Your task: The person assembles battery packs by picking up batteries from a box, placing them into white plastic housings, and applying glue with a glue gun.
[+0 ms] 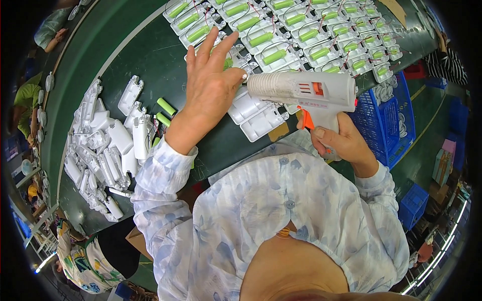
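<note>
My right hand (341, 138) grips the handle of a white hot glue gun (301, 90) with an orange trigger; its ribbed front points left. My left hand (211, 85) is raised in front of the nozzle, fingers spread. Its thumb tip is beside a small white bit at the nozzle; whether they touch I cannot tell. Beyond both hands, rows of white plastic casings (261, 39) hold green cylindrical cells with thin red and black wires. Under the gun lie bare white casings (263, 125), partly hidden by it.
A heap of loose white casings (98, 155) lies left on the dark green table (150, 57), with loose green cells (166, 106) beside it. A blue basket (386, 120) stands at the right, below the table's edge. Other people (90, 261) are around the rim.
</note>
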Motion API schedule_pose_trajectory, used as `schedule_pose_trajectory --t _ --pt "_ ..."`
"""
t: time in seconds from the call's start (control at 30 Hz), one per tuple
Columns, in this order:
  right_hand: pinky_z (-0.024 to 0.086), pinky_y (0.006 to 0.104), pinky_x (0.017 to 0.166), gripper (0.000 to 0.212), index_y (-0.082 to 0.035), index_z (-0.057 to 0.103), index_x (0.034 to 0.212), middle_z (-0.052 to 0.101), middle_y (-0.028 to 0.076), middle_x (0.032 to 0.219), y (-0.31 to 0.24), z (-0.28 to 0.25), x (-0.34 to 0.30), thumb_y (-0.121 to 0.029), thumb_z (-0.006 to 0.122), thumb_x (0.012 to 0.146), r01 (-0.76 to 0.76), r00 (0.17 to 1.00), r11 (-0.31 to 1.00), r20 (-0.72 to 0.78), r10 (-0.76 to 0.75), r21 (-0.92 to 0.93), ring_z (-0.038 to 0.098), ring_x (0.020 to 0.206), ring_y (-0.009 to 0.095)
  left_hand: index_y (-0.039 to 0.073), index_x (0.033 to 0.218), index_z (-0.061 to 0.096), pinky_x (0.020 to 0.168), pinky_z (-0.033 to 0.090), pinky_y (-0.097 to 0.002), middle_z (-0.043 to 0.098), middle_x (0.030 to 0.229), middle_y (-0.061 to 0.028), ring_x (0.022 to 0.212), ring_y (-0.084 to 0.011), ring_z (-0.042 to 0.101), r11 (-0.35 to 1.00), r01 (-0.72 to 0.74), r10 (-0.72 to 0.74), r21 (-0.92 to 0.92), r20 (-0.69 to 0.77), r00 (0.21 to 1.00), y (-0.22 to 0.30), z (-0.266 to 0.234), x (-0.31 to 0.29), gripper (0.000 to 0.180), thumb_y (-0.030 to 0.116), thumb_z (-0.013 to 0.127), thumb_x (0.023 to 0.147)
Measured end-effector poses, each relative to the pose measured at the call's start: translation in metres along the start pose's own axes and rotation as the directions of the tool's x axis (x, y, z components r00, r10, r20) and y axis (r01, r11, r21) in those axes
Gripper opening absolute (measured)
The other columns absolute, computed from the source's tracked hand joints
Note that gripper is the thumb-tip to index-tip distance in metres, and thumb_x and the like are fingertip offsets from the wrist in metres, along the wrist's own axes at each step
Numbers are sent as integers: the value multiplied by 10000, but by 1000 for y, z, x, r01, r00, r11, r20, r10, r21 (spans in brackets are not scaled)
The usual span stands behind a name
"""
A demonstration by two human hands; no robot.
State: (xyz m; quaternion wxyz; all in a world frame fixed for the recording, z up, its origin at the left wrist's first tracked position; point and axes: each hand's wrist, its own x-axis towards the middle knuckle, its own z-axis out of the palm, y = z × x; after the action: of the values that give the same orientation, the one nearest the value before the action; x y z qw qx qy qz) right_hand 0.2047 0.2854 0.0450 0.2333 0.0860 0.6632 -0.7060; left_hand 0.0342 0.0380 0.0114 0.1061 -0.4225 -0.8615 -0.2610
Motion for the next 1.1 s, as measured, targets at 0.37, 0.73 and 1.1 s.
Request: schedule_pose_trajectory --t 0.37,0.73,1.1 --pt "460 258 549 455 67 520 1273 658 116 996 3 3 -4 -226 571 929 -9 999 1000 -42 10 27 533 540 97 137 814 767 1090 230 -718 444 1501 -95 1466 -373 274 999 -13 11 47 47 999 -3 8 0 136 67 794 700" --pt "450 249 538 386 57 529 1208 629 96 889 3 5 6 -212 567 934 29 996 999 -82 -25 44 524 540 97 63 961 723 961 453 -459 632 1239 -152 1188 -370 564 993 67 -51 98 -165 985 -3 -72 -27 252 -30 748 729" --pt "380 244 501 296 42 534 1138 565 39 679 -2 11 -4 -196 549 962 -5 997 1000 -75 6 6 491 525 87 39 899 709 686 484 -414 628 830 -99 793 -306 599 825 377 -389 420 -62 919 -19 -77 -89 134 136 753 817"
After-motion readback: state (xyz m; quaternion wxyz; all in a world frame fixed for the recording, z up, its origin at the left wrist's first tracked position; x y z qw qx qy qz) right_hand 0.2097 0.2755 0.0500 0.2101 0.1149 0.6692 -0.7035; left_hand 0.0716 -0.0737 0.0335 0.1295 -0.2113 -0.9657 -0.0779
